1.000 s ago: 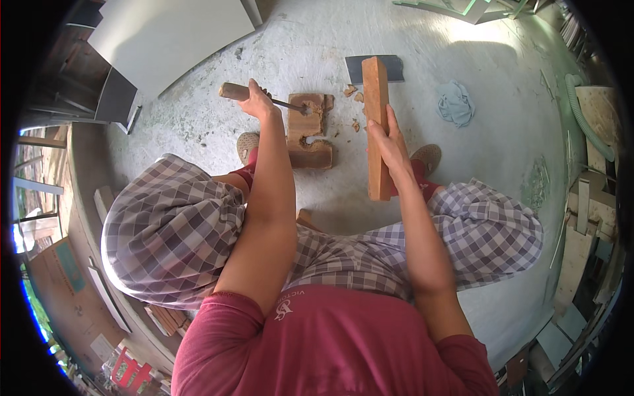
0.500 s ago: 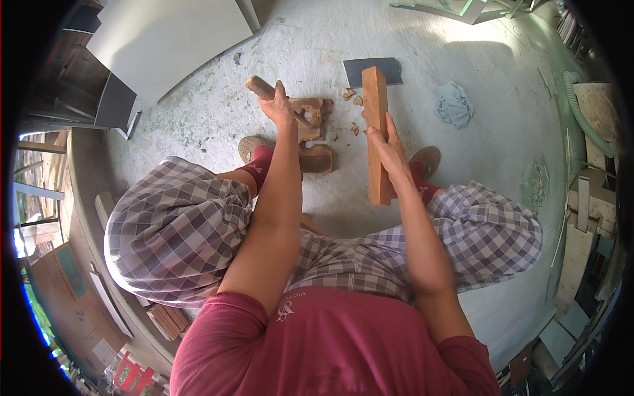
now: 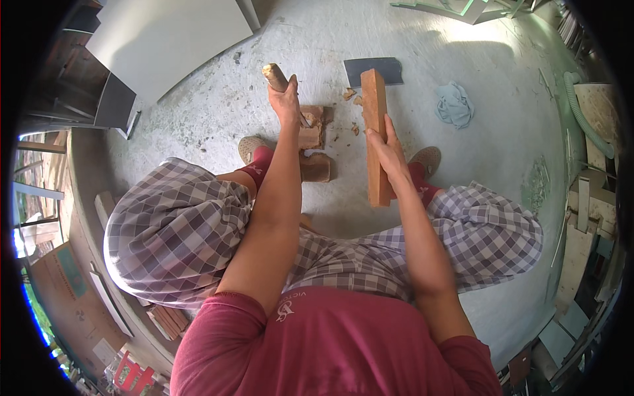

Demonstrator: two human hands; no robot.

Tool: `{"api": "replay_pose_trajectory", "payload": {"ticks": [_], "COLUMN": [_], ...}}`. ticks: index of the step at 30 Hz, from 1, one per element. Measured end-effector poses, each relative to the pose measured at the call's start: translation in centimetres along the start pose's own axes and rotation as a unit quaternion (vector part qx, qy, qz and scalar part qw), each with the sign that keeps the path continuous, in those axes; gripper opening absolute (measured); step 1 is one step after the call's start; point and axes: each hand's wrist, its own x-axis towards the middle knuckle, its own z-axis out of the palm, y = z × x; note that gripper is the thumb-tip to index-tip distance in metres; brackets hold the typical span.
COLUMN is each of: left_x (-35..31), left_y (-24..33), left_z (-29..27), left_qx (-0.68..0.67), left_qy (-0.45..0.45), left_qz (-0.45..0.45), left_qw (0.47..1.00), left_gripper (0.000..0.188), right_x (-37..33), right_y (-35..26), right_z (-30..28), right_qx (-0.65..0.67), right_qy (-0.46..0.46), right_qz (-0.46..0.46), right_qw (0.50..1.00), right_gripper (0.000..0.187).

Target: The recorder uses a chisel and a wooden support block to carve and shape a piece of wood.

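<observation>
My left hand (image 3: 286,105) is closed round the wooden handle of a chisel (image 3: 275,76), which tilts over a carved piece of brown wood (image 3: 312,138) on the floor between my feet. Part of its narrow metal blade shows beside my wrist, over the wood; I cannot tell whether the tip touches it. A second brown block (image 3: 316,168) lies just nearer to me. In my right hand (image 3: 388,152) is a long squared wooden bar (image 3: 374,102), held along its side, apart from the chisel. Thumb and fingers press on either side of it.
Wood chips (image 3: 349,94) are scattered beside the carved piece. Beyond the bar lies a dark flat plate (image 3: 389,70), with a crumpled light-blue cloth (image 3: 454,105) to its right. A large pale panel (image 3: 168,43) stands at the far left. Boards (image 3: 574,264) line the right side.
My left hand has moved slightly right and nearer, and the chisel handle has swung right with its end facing me more. The carved wood has shifted a little. My right hand and the bar barely moved.
</observation>
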Motion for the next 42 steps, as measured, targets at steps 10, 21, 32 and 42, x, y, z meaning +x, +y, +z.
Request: {"api": "replay_pose_trajectory", "payload": {"ticks": [10, 21, 32, 42], "left_x": [-0.7, -1.8, -3.0, -3.3], "left_y": [-0.5, -0.8, -0.6, -1.1], "left_z": [1.0, 2.3, 2.9, 3.8], "left_qx": [-0.060, -0.048, -0.020, -0.192], "left_qy": [-0.001, 0.047, -0.031, -0.081], "left_qz": [0.024, 0.016, 0.046, 0.116], "left_qw": [0.998, 0.998, 0.998, 0.971], "left_gripper": [0.026, 0.029, 0.031, 0.027], "right_x": [0.7, 1.0, -0.4, 4.6], "right_y": [0.1, 0.4, -12.7, -16.0], "right_z": [0.0, -0.3, -1.9, -0.8], "right_qx": [-0.034, -0.014, 0.010, -0.476], "right_qy": [0.022, 0.027, 0.039, -0.070], "right_qz": [0.002, 0.023, -0.299, -0.295], "right_qw": [0.999, 0.999, 0.953, 0.825], "right_gripper": [0.077, 0.077, 0.070, 0.064]}}
